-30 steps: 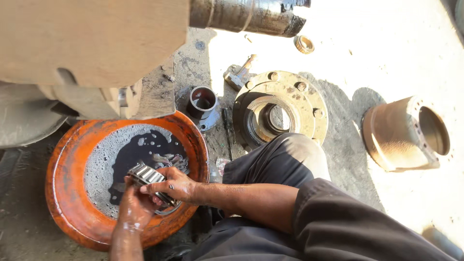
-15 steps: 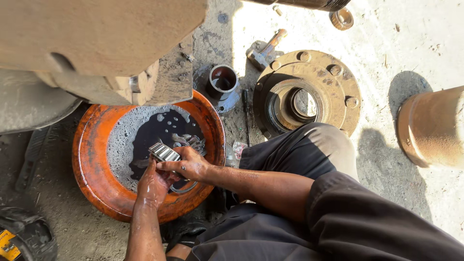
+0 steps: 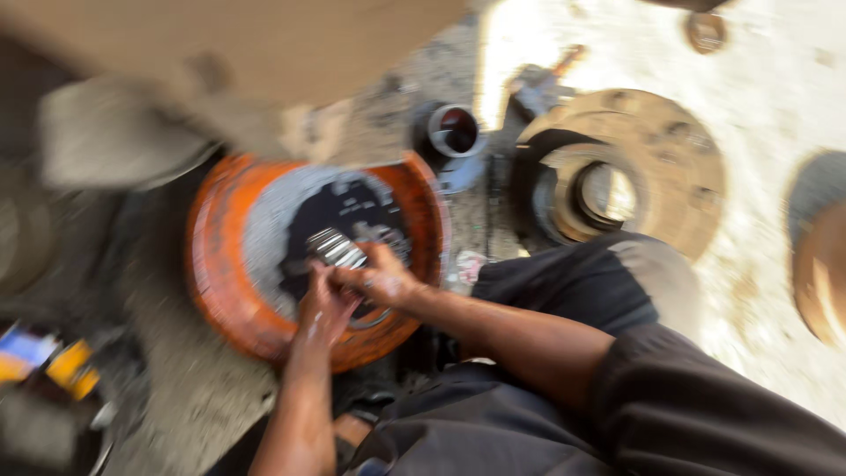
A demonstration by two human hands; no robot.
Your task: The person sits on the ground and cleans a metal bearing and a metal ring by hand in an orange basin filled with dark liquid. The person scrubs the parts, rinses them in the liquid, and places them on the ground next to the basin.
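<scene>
The frame is blurred by motion. Both my hands hold a shiny metal roller bearing [image 3: 336, 248] over an orange basin [image 3: 211, 264] that has dark oily liquid in its grey bottom. My left hand [image 3: 323, 308] grips the bearing from below. My right hand [image 3: 381, 278] closes on it from the right side, with its forearm stretching back toward my dark sleeve.
A round flanged wheel hub [image 3: 656, 163] lies on the ground to the right of the basin. A small metal cup [image 3: 452, 132] stands behind the basin. A rusty drum [image 3: 820, 264] sits at the right edge. A large rusty vehicle part [image 3: 220, 62] overhangs the top left.
The view has swung right and downward, so the basin and hub shifted right in frame. My hands keep hold of the bearing over the basin.
</scene>
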